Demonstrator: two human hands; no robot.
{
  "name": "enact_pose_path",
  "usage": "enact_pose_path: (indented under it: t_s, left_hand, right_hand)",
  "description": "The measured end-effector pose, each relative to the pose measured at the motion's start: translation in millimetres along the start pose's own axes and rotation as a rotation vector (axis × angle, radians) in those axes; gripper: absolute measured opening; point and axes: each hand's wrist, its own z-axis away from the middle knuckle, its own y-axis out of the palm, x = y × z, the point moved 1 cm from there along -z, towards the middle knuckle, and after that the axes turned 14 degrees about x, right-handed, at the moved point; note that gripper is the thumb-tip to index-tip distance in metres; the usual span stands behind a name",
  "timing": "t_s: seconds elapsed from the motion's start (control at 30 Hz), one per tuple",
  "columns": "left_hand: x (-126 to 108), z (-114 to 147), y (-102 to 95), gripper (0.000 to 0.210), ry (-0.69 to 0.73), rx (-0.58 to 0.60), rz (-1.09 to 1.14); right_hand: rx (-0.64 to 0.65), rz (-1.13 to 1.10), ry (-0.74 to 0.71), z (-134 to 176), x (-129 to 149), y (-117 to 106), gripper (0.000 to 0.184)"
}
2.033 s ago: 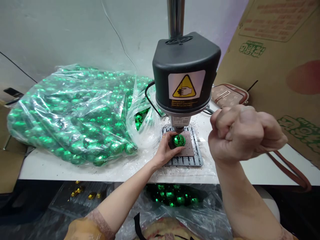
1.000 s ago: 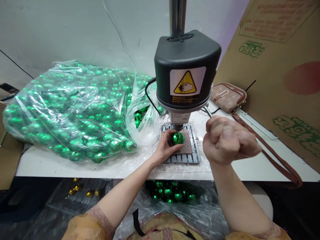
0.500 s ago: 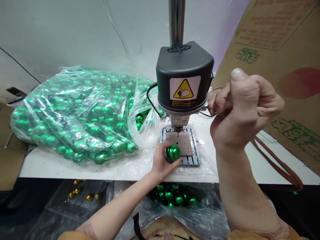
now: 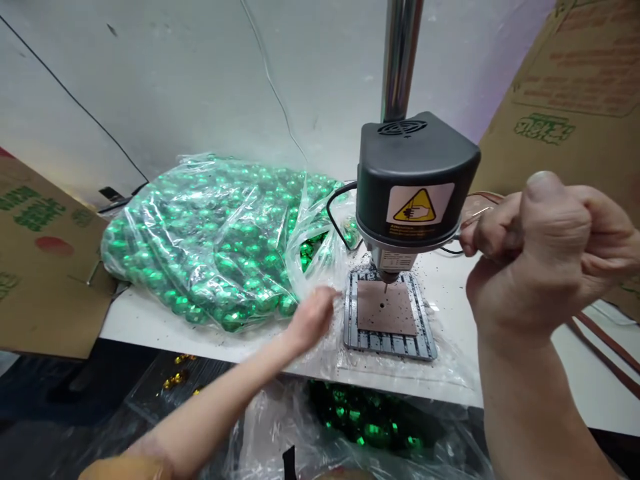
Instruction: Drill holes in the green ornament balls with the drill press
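Observation:
My right hand [image 4: 545,247] is closed in a fist at the side of a small drill press [image 4: 417,173]. Its fingers wrap around the press's feed lever, which they mostly cover. My left hand [image 4: 315,317] hovers left of the slotted metal base [image 4: 430,343], near the opening of a clear plastic bag [image 4: 200,233] full of shiny green faceted balls [image 4: 235,320]. Motion blurs its fingers, and no ball shows in it. Under the thin drill bit [image 4: 385,288], a brown board [image 4: 385,323] with a dark hole lies on the base.
Dark shavings lie around the base on the white table [image 4: 270,343]. Below its front edge, an open plastic bag holds more green balls [image 4: 375,433]. Gold balls [image 4: 175,380] are at lower left. Cardboard boxes [image 4: 50,247] stand on both sides; a brown strap [image 4: 607,353] lies at right.
The green ball that my left hand held over the base is out of sight. That hand has moved left toward the bag. My right hand stays at the lever; the view has shifted.

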Motion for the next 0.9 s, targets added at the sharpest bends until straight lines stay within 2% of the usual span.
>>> enact_pose_path:
  t_s: [0.03,0.1,0.17,0.2,0.3,0.37,0.43,0.5,0.57,0.67,0.77,0.9]
  left_hand:
    - [17,-24,-15.4,0.031,-0.068,-0.010,-0.005]
    - [50,-63,-40.5,0.019,-0.362,0.075,-0.024]
    - [74,-86,-57.1,0.008,-0.475,0.104,-0.027]
    - [82,-92,-62.0,0.010,-0.506,0.115,-0.024]
    - [89,-95,-69.0,0.017,-0.545,0.131,-0.004]
    - [81,-92,-71.1,0.022,-0.540,0.121,-0.002]
    - [65,-88,-70.7,0.032,-0.482,0.054,0.105]
    - [44,-84,-64.3,0.039,-0.406,-0.044,0.412]
    - [23,-79,-50.2,0.045,-0.352,-0.129,0.838]
    - [-4,-71,-20.2,0.047,-0.343,-0.161,1.265]
    - [-15,-65,8.2,0.048,-0.376,-0.137,1.343]
    - [-15,-64,35.0,0.057,-0.342,-0.196,1.170]
  right_hand:
    - [-0.004,0.000,-0.001,0,0,0,0.044]
    - [-0.012,-0.007,-0.006,0,0,1,0.045]
    - [-0.018,-0.011,-0.005,0,0,1,0.046]
    - [-0.021,-0.005,-0.007,1,-1,0,0.046]
    - [-0.029,0.028,-0.023,2,-3,-1,0.046]
    - [-0.022,0.038,-0.041,2,-3,-2,0.046]
    - [-0.013,0.042,-0.050,3,-4,-2,0.046]
    - [-0.017,0.049,-0.048,4,-4,-2,0.047]
    - [-0.023,0.051,-0.042,4,-3,-2,0.049]
    - [-0.010,0.030,-0.047,4,-4,-2,0.050]
    - [-0.005,0.014,-0.045,4,-4,-3,0.049]
    - [-0.004,0.008,-0.037,5,-6,-3,0.049]
